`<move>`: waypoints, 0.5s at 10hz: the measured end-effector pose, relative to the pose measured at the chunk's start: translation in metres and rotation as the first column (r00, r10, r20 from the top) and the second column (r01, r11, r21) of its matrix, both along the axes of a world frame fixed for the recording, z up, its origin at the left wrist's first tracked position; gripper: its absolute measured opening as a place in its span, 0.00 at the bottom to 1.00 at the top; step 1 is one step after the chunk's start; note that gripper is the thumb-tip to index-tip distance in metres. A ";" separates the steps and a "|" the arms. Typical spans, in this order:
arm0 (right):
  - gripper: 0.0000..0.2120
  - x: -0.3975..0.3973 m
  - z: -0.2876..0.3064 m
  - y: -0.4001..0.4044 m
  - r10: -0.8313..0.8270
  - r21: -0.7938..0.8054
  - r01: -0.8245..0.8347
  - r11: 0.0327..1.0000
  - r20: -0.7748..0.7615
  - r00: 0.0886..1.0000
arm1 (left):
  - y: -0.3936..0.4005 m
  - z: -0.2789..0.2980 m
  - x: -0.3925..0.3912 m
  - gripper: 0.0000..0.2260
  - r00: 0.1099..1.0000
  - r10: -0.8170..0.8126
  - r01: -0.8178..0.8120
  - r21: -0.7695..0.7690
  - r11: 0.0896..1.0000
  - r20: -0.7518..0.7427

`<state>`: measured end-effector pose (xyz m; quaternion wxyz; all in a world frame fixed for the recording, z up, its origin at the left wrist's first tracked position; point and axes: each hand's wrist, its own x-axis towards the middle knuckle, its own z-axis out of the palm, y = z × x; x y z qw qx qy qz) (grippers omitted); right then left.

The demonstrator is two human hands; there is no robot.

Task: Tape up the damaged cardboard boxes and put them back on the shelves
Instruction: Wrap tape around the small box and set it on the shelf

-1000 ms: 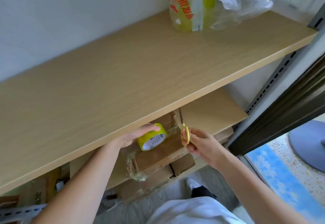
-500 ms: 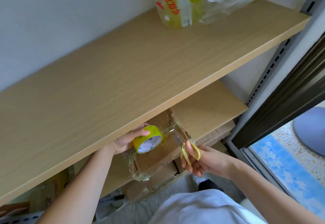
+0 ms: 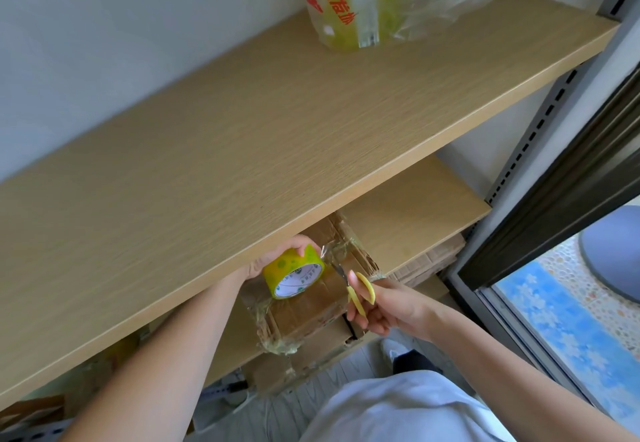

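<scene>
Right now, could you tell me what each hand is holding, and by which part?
The left hand grips the tape roll around its outer rim. The right hand holds the scissors by their yellow handles, blades at the stretched tape.

Red print on plastic bag [image 3: 349, 8] illegible; tape roll [image 3: 294, 273] label unreadable.

wall: white surface [image 3: 121, 43] running behind the wooden shelf [image 3: 242, 150]
upright: slotted grey post [image 3: 540, 122] standing right
floor: grey planks [image 3: 298, 403] showing below
</scene>
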<state>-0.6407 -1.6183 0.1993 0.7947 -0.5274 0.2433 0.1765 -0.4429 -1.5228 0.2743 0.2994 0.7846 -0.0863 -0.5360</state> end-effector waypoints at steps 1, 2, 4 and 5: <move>0.38 0.005 -0.004 0.002 -0.025 -0.016 0.025 1.000 -0.004 1.000 | -0.007 0.005 -0.007 0.05 0.967 -0.240 0.239 0.032 0.971 0.087; 0.38 0.006 -0.006 0.003 -0.055 -0.034 0.055 0.998 -0.004 0.998 | -0.007 0.011 -0.008 0.07 0.951 -0.298 0.293 0.062 0.954 0.086; 0.37 0.007 -0.011 0.008 -0.140 -0.061 0.139 0.988 -0.002 0.990 | -0.004 0.009 -0.006 0.06 0.931 -0.355 0.353 0.034 0.935 0.080; 0.34 0.008 -0.014 0.016 -0.208 -0.155 0.203 0.967 -0.020 0.978 | -0.002 0.007 -0.005 0.05 0.936 -0.342 0.343 0.011 0.939 0.079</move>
